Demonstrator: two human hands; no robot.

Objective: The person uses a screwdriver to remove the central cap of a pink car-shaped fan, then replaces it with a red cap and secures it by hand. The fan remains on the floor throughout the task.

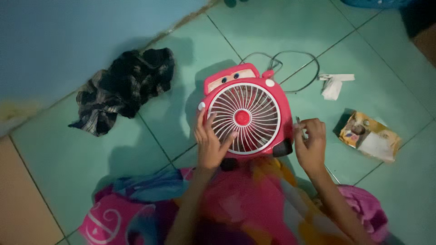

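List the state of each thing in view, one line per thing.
Red car-shaped plastic fan: lying face up on the tiled floor, white grille on.
Left hand: open, fingers resting on the grille.
Right hand: closed on a thin metal tool.
Dark checked cloth: crumpled.
Grey cord: looped, loose.
Yellow packet: lying flat.

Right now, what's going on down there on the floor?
A person sits on the green tiled floor with a small red fan shaped like a cartoon car lying face up in front of them. Their left hand rests flat on the white grille. Their right hand, at the fan's right edge, pinches a thin metal tool. The fan's cord loops behind it. A crumpled dark cloth, a folded paper and an opened packet lie nearby.
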